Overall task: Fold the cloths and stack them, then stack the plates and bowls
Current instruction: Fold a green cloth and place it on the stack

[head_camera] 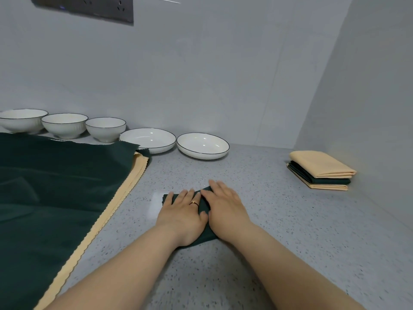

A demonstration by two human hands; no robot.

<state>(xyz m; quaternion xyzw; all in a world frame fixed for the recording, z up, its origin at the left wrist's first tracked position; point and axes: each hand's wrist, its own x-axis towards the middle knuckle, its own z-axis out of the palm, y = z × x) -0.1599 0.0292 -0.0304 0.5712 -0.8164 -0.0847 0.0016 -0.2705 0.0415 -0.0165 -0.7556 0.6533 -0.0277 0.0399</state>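
1. Two hands, left hand [182, 211] and right hand [223, 204], fingers straight, gripping nothing, pressed flat on one folded dark green cloth [203, 207], mid speckled grey counter [245, 253].
2. Left: one unfolded green cloth [55, 186] over scallop-edged peach cloths [126, 191].
3. Right: stack [321, 173] of three folded cloths.
4. Against wall [201, 74]: three ribbed white bowls [64, 126], two shallow dark-rimmed plates [203, 145].

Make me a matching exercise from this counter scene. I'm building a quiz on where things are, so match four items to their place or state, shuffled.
Items
1. small folded green cloth
2. stack of folded cloths
3. large green cloth
4. three bowls

Place or state
A. in a row at the far left, at the back
B. spread open, not yet folded
C. pressed flat under the left hand and right hand
D. far right, topped in peach

Pairs: 1-C, 2-D, 3-B, 4-A
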